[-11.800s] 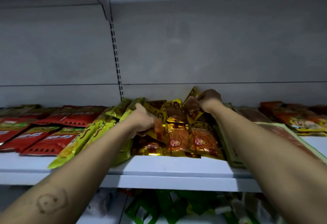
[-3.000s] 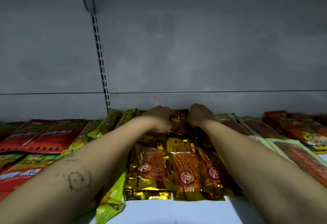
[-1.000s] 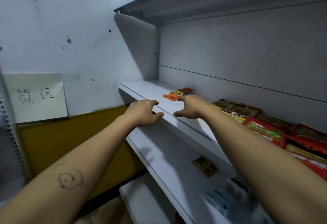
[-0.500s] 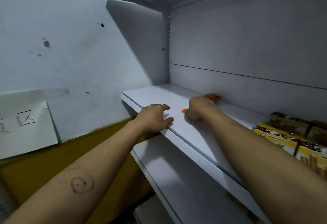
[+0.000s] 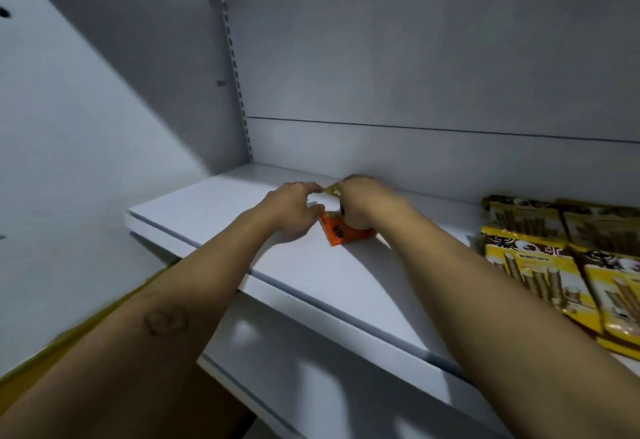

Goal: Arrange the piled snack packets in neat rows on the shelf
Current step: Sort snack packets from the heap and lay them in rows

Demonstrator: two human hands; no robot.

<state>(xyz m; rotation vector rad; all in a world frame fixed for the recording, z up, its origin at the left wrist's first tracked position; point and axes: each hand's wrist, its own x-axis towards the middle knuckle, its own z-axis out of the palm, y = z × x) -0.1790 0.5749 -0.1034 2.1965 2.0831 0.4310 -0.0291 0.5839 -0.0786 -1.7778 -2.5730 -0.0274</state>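
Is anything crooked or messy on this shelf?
Yes. The orange packet lies slanted and alone on the shelf, held by the right hand with the left hand beside it, away from the yellow packets lined up on the right.

White shelf seen at centre; grey back panel at 12 o'clock, slotted upright at 11. White wall at 9, diagonally shadowed; yellow band at 7. Lower shelf at 6.

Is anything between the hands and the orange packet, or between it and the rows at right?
Nothing visible. The left hand and right hand are at the small orange snack packet; only bare white shelf lies between it and the yellow stick-snack packets.
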